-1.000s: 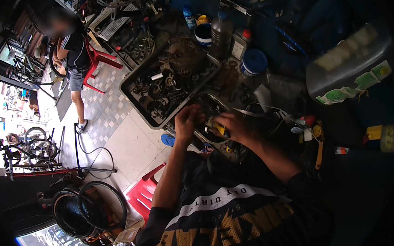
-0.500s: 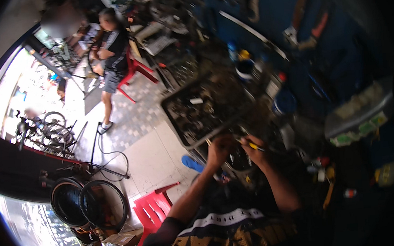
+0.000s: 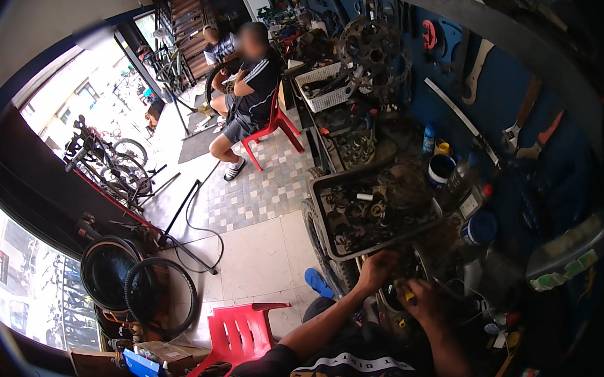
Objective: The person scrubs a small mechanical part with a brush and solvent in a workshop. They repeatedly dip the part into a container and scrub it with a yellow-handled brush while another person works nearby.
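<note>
My left hand (image 3: 378, 271) is at the near side of the bench with its fingers curled together. Whatever it may hold is lost in the dark parts behind it. Close beside it on the right, my right hand (image 3: 422, 300) is closed round a slim tool with a yellow handle (image 3: 409, 295); the working end cannot be made out. Both hands are over a smaller container (image 3: 425, 267) with dark contents. Just beyond them stands a large grey tray (image 3: 324, 222) heaped with greasy metal parts and one small white piece (image 3: 364, 197).
Blue tubs (image 3: 478, 229) and bottles line the bench's right side, below a blue wall of hanging tools (image 3: 462, 118). A bicycle tyre (image 3: 311, 223) stands against the bench's left. A red chair (image 3: 239, 336) is near my left arm; farther off, a person sits on another red chair (image 3: 270, 131).
The view has swung, so the bench and hands appear lower and farther right. The picture is sharper now. My right hand still grips the yellow-handled tool, and both hands stay close together.
</note>
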`<action>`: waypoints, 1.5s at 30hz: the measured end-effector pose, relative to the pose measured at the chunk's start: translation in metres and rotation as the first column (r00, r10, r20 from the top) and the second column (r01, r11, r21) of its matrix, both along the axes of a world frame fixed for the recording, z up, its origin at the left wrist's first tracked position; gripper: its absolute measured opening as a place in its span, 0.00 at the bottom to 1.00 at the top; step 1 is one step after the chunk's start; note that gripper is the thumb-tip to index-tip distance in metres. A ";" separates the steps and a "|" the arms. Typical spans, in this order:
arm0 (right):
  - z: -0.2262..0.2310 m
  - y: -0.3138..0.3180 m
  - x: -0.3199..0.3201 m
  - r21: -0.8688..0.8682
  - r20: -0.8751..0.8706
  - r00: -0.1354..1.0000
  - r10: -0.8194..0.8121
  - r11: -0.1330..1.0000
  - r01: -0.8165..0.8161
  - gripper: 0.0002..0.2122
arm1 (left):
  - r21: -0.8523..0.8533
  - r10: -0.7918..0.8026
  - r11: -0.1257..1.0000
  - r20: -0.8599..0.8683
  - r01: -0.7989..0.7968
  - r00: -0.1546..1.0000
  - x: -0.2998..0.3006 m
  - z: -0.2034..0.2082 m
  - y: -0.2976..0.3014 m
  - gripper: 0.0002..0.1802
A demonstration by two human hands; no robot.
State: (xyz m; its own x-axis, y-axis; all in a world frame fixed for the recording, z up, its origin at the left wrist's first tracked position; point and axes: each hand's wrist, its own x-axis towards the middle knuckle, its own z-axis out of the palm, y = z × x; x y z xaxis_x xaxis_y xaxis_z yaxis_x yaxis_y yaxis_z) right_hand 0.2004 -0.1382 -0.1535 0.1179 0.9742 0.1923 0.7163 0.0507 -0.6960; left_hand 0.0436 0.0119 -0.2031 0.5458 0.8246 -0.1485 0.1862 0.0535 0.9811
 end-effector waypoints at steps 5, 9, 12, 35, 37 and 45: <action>-0.018 0.011 -0.001 -0.098 -0.157 0.971 -0.182 0.981 0.168 0.11 | 0.042 0.026 0.999 -0.079 -0.023 0.997 0.000 -0.002 -0.006 0.18; -0.034 0.020 -0.005 0.006 -0.473 0.843 -0.255 0.956 0.293 0.10 | 0.201 0.007 0.979 -0.130 0.019 0.992 0.006 0.000 -0.012 0.24; -0.039 0.021 -0.003 0.059 -0.459 0.848 -0.265 0.943 0.326 0.12 | 0.281 0.015 0.960 -0.030 -0.006 0.999 0.011 0.002 -0.015 0.26; 0.005 0.008 0.000 0.004 -0.347 0.912 -0.220 0.972 0.236 0.13 | -0.118 -0.023 0.993 -0.012 0.021 1.000 0.006 0.009 -0.017 0.13; 0.013 0.009 0.007 -0.065 -0.320 0.907 -0.273 0.962 0.267 0.14 | -0.251 0.038 0.968 0.107 -0.010 0.994 0.007 0.008 -0.019 0.12; 0.026 0.010 0.015 0.026 -0.212 0.954 -0.212 0.975 0.222 0.13 | -0.111 -0.010 0.994 -0.106 -0.002 0.994 0.006 0.006 -0.014 0.13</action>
State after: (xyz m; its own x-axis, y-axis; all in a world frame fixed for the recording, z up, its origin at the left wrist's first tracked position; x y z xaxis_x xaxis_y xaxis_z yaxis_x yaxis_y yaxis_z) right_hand 0.2152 -0.1281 -0.1275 0.3675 0.9107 0.1884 0.5544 -0.0519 -0.8306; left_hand 0.0492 -0.0018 -0.1973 0.5252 0.7978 -0.2963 0.2896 0.1599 0.9437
